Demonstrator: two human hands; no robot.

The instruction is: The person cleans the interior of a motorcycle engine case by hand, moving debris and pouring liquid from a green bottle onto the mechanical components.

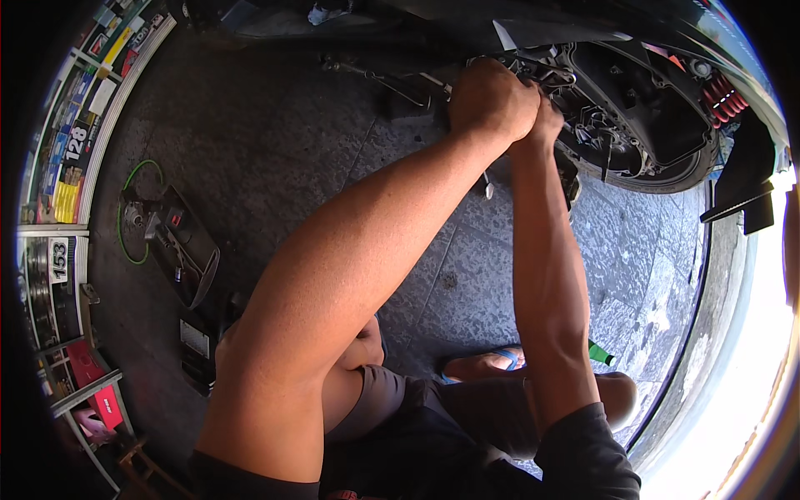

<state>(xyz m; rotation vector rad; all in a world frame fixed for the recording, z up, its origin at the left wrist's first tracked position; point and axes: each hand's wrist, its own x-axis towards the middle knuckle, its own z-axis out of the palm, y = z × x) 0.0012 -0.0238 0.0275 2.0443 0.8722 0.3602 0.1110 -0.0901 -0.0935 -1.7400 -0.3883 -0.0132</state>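
Both my hands are raised close together at the underside of a motor scooter. My left hand (490, 100) is curled at the engine, its back towards me and its fingers hidden. Against its wrist side sits my right hand (545, 119), partly covered by the left. What either hand grips cannot be made out. Just right of them is the open black transmission case (662, 106), with bare mechanical parts (594, 134) below it. A metal lever (435, 83) sticks out left of my left hand. Below the hands, a small shiny metal end (489, 189) shows near the floor.
The rear wheel (678, 178) and red shock spring (725, 100) are at right. On the stone floor (475, 256) at left lie a dark plastic cover (190, 250) and a green cable (120, 219). Stocked shelves (75, 156) line the left. A green bottle (601, 354) lies beside my right arm.
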